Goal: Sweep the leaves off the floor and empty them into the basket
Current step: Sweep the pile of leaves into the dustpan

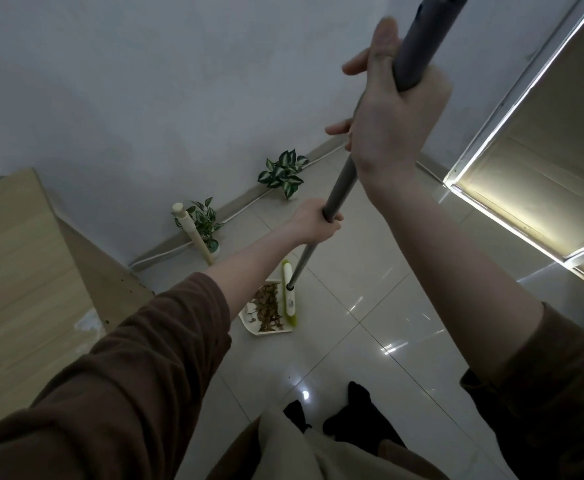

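Both my hands hold a grey broom handle (344, 181) that slants down to the floor. My right hand (392, 116) grips it high up, close to the camera. My left hand (314, 221) grips it lower down. The broom head (288, 294), white with green bristles, rests at the right edge of a white dustpan (252, 327) lying on the tiles. A pile of brown dry leaves (268, 306) lies inside the dustpan. Its pale wooden handle (193, 233) rises to the upper left. No basket is in view.
A light wooden table (24, 271) fills the left side. Two small potted green plants (283, 173) (202, 221) stand along the white wall's skirting. A bright window blind (543, 161) is at the right. My black-socked feet (352, 414) stand on the glossy tiles.
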